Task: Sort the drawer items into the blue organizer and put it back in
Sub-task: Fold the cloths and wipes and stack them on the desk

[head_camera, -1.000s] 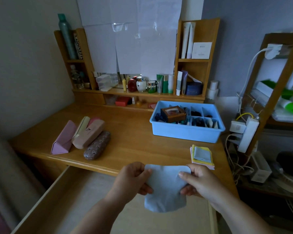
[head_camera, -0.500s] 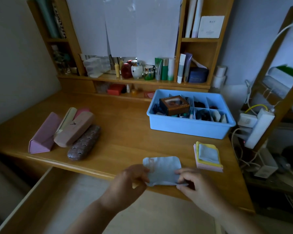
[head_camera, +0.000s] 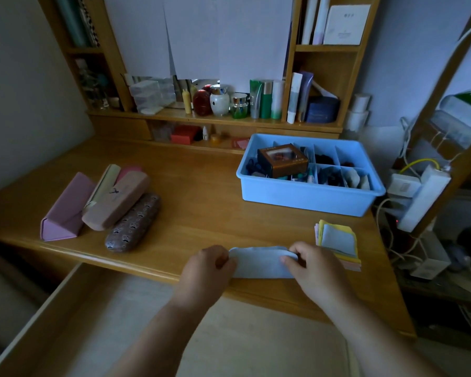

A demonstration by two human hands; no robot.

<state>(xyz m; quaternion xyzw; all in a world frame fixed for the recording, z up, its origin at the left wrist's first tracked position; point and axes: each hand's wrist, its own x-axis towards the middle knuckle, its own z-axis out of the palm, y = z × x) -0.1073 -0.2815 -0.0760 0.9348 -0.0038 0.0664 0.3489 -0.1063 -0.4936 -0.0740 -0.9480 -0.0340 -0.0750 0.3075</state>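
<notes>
Both hands grasp a pale blue cloth (head_camera: 260,263) that lies flat on the front edge of the wooden bench (head_camera: 201,202). The left hand (head_camera: 207,270) has its grip closed on the cloth's left end, fingers curled over it; the right hand (head_camera: 313,265) pinches the right end between thumb and fingertips. The cloth looks folded over on itself, though the dim light makes the fold hard to confirm.

Just beside the right hand sits a small stack of cloths (head_camera: 337,242), yellow and pink layers under a pale blue one. Behind that stack, on the bench's right rear part, stands the blue organizer (head_camera: 305,195), its compartments holding small dark items and a brown box (head_camera: 282,160) with a clear window.

On the left of the bench lie a pink triangular case (head_camera: 64,209), a tan case (head_camera: 114,204) and a dark patterned case (head_camera: 132,223), touching one another. Below the bench front, the drawer (head_camera: 44,317) stands pulled out.
</notes>
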